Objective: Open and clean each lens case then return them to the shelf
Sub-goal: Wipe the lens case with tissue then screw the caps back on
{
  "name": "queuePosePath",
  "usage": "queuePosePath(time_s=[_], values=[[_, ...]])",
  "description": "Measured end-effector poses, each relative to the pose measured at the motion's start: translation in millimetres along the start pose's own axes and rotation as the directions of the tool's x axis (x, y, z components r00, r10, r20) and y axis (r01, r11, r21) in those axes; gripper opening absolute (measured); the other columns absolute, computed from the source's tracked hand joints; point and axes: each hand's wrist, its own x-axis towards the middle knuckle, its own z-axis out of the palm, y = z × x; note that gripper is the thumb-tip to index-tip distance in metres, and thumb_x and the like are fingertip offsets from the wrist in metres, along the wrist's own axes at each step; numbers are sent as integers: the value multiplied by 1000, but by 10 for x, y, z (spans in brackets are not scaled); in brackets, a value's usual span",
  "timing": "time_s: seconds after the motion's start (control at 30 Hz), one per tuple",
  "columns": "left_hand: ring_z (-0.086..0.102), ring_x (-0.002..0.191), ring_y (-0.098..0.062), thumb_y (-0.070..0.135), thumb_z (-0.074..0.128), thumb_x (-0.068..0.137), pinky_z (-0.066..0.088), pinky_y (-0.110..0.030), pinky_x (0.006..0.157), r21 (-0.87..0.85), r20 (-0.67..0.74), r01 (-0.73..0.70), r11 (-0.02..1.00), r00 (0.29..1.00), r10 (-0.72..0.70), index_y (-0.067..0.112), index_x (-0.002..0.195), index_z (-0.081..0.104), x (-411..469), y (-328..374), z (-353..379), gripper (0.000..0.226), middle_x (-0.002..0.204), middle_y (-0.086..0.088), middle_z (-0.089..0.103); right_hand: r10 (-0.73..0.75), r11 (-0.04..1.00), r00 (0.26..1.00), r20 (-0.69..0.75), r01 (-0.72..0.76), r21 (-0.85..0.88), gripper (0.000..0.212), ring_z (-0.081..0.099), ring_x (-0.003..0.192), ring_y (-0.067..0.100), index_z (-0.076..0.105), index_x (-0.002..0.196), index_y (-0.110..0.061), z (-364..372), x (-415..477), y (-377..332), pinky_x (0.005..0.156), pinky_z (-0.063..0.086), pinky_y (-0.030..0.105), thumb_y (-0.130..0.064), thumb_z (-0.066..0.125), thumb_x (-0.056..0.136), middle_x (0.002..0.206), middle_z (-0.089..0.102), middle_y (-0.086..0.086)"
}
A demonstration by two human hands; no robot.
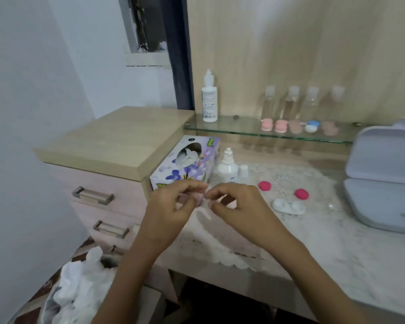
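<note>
Centrally, curled fingertips of the left hand (pixel 173 204) and right hand (pixel 234 202) pinch a small pale item (pixel 200 199) between them, too blurred to name, above the counter (pixel 337 242). To the right lie an open white lens case (pixel 289 206) and pink caps (pixel 265 185) — more closed cases (pixel 281 126) line the far glass shelf (pixel 243 127).

Clear bottles on the glass shelf (pixel 243 131): four (pixel 268 101) (pixel 291 102) (pixel 311 102) (pixel 336 101).
White dropper bottles: two (pixel 209 99) (pixel 227 167).
Closed lens cases on the shelf: five (pixel 266 125) (pixel 281 126) (pixel 295 126) (pixel 311 126) (pixel 329 127).
Open white case (pixel 288 206): one.
Magenta caps: two (pixel 265 185) (pixel 301 194).
Small white cap (pixel 243 171): one.
Tissue box (pixel 185 167): one.
Grey hinged box (pixel 381 178): one.
Hands: two, left hand (pixel 171 206) and right hand (pixel 239 206).
Small pinkish item (pixel 200 198), blurred, pinched between them: one.
</note>
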Motion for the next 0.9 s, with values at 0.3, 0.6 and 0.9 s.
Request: queuePosePath(time_s=[0.3,0.6,0.9], values=[[43,127,-17,11,64,78,40,-40,104,-59,-325,5,998,945,-24,23,127,51,295,126,1031,52,131,3,48,94,977,977,-194,-128,-171,27,54,87,5,67,93,-33,-896,-252,766,69,36,11,-12,74,77,99,61,-13],[36,134,-14,7,70,83,33,-34,111,-186,-154,281,941,938,-311,16,149,21,503,-154,1194,83,145,8,35,208,955,959,-192,-242,-174,37,55,94,8,69,109,-20,-974,-378,1106,76,41,17,-19,80,73,99,62,-9],[57,101,-10,20,73,81,45,-19,86,-172,-64,239,956,966,-252,21,117,53,482,-218,1177,42,110,5,61,123,966,969,-215,-167,-199,24,52,93,15,72,97,-26,-931,-395,1239,77,39,24,-24,78,74,90,58,-21]])
